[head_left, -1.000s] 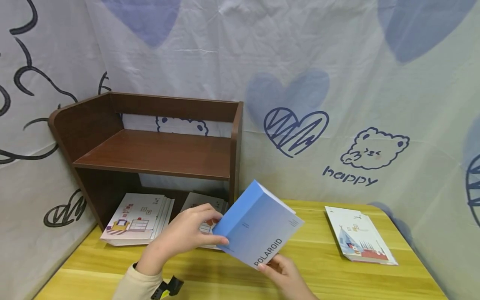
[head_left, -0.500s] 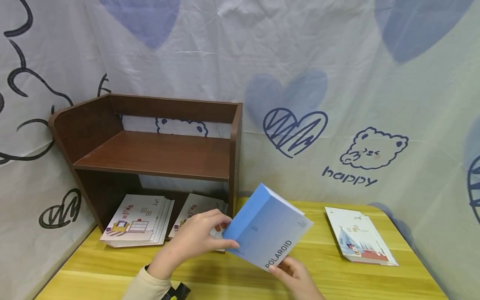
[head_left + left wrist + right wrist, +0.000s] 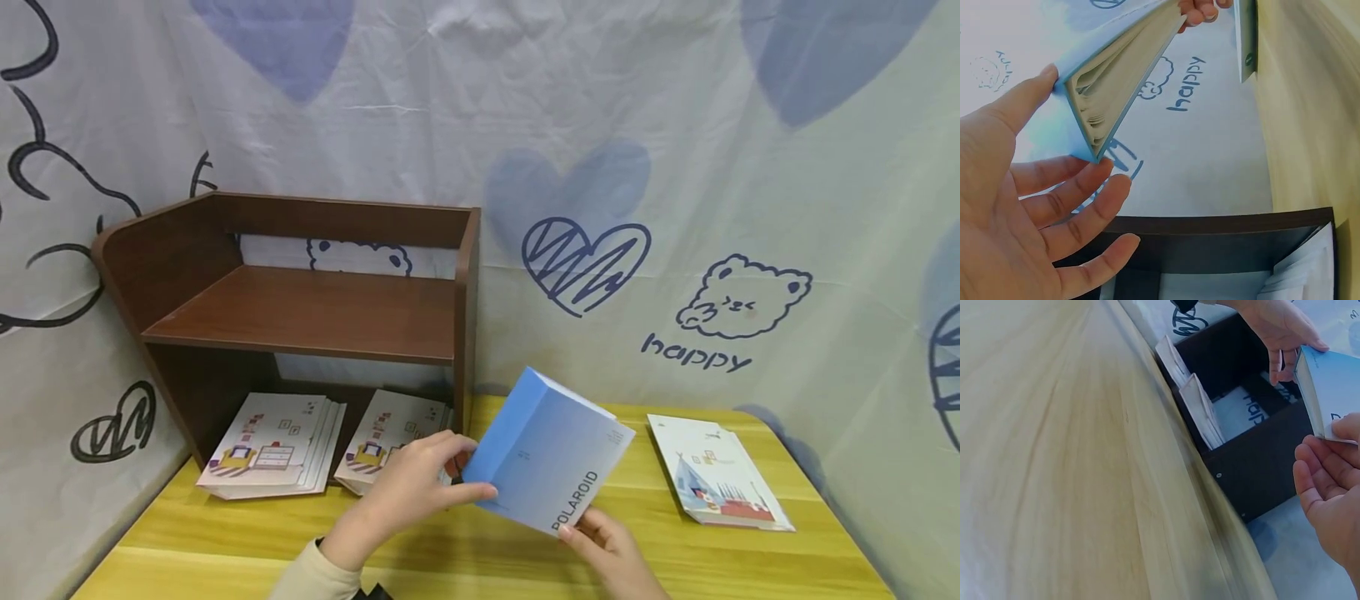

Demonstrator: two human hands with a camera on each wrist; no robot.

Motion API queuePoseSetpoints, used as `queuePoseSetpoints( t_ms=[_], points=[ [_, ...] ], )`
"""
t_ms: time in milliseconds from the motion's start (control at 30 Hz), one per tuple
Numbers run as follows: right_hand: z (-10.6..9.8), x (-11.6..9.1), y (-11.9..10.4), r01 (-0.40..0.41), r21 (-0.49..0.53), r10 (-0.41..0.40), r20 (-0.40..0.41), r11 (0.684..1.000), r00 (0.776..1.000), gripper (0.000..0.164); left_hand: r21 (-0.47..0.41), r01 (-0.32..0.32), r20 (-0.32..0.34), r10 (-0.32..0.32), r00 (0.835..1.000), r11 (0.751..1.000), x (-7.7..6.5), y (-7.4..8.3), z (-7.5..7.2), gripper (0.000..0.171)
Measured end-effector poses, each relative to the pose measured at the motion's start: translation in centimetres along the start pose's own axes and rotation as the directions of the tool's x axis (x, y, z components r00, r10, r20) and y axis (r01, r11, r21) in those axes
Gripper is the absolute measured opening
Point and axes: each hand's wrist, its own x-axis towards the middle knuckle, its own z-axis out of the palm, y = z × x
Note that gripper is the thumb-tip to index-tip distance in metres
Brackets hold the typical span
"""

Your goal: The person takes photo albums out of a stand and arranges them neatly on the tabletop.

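A blue photo album (image 3: 547, 458) marked POLAROID is held tilted above the table, its cover facing up in the head view. My left hand (image 3: 420, 483) pinches the spine side at its lower left corner, thumb on the cover. From below, my right hand (image 3: 611, 550) grips the bottom corner by the lettering, with its thumb on the front. In the left wrist view, the cream pages of the album (image 3: 1129, 72) show at its end between the covers. The right wrist view shows the right hand's thumb and fingers (image 3: 1319, 459) at the album's lower corner.
Behind the left hand stands a dark brown two-level shelf (image 3: 315, 312). Its lower level holds a left stack of white illustrated books (image 3: 262, 446) and a right stack (image 3: 393, 425). More white books (image 3: 720, 475) lie on the right of the yellow wood table (image 3: 225, 542).
Both hands have moved right with the album, a little way from the shelf. More of the right-hand stack on the lower shelf now shows. The grip looks the same.
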Motion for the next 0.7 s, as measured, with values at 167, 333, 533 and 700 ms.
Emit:
queuePoseSetpoints(
  t_ms=[167, 333, 533, 700],
  points=[
    [-0.2, 0.1, 0.1, 0.008, 0.003, -0.008, -0.013, 1.000, 1.000, 0.044, -0.033, -0.011, -0.029, 0.010, 1.000, 0.999, 0.1, 0.0, 0.6, 0.047],
    [-0.4, 0.2, 0.5, 0.026, 0.001, -0.026, -0.020, 1.000, 0.999, 0.043, -0.075, 0.001, -0.020, -0.002, 1.000, 0.997, 0.3, -0.1, 1.1, 0.050],
    [-0.7, 0.4, 1.0, 0.092, 0.005, -0.092, -0.019, 0.996, 0.996, 0.040, -0.123, 0.033, -0.018, -0.035, 0.999, 0.992, 0.6, 0.0, 1.9, 0.052],
    [-0.9, 0.5, 1.3, 0.108, 0.009, -0.107, -0.048, 0.994, 0.993, 0.039, -0.165, 0.062, -0.035, -0.069, 0.997, 0.984, 0.8, 0.0, 2.5, 0.052]
  ],
)
